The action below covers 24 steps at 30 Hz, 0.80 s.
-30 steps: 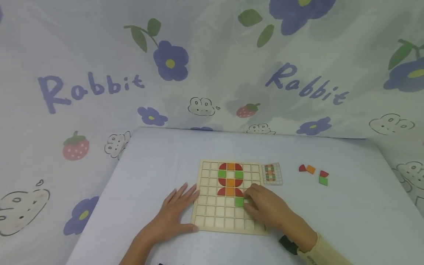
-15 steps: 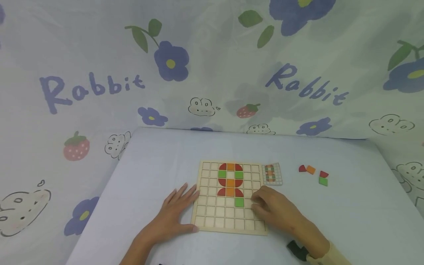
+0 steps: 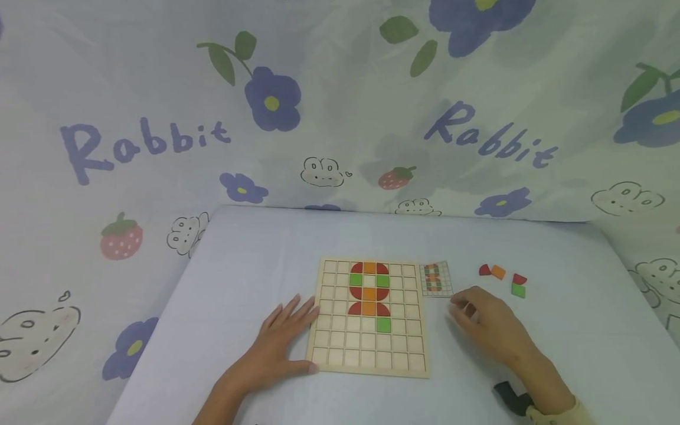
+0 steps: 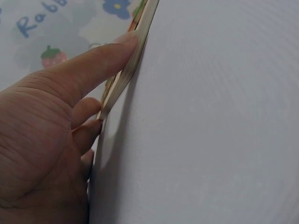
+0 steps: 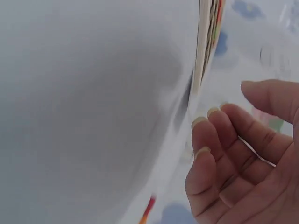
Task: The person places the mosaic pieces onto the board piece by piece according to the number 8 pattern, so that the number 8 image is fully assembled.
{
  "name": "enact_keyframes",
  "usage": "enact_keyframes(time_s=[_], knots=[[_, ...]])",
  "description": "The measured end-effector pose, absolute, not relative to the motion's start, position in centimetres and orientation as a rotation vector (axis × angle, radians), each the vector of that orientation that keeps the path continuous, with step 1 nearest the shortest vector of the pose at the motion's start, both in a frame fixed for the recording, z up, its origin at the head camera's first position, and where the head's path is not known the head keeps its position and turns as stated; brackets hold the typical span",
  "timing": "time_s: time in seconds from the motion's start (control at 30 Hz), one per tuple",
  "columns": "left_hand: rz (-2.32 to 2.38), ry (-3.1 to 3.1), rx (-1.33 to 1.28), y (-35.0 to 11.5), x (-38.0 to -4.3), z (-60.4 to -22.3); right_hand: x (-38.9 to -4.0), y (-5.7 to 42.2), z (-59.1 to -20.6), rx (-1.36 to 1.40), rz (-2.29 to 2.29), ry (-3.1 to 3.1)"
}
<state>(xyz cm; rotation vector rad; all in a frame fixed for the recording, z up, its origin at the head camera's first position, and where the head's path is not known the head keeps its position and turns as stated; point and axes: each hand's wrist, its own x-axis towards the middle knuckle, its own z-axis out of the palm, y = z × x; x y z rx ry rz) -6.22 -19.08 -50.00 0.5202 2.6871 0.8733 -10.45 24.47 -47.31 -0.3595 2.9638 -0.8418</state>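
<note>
A square wooden grid board lies on the table, with red, orange and green pieces set in its upper middle cells. One green square sits by itself, just below a red quarter-round piece. My left hand rests at the board's left edge, fingers spread and thumb near the lower left corner; the left wrist view shows the thumb touching the rim. Right of the board, my right hand hovers over the table, its fingers loosely bent. Nothing lies between its fingers and thumb in the right wrist view.
A small pattern card lies against the board's upper right side. Farther right are loose pieces: a red one beside an orange square, and another red one above a green square. A printed cloth hangs behind the table.
My right hand has left the board and moved right, away from the green square, toward the loose pieces. The left hand stays in place at the board's edge.
</note>
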Motion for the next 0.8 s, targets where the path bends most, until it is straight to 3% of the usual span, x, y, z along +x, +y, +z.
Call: enact_keyframes(time_s=[0.43, 0.63, 0.8], knots=[[0.9, 2.675, 0.535, -19.2, -6.3, -50.2, -13.0, 33.7, -47.4, 0.208, -0.778, 2.959], [0.903, 2.68, 0.535, -19.2, -6.3, -50.1, -14.5, 35.9, -47.6, 0.537, -0.736, 2.777], [0.89, 2.673, 0.522, -19.1, -6.3, -50.1, -15.7, 36.5, -48.1, 0.62, -0.721, 2.679]])
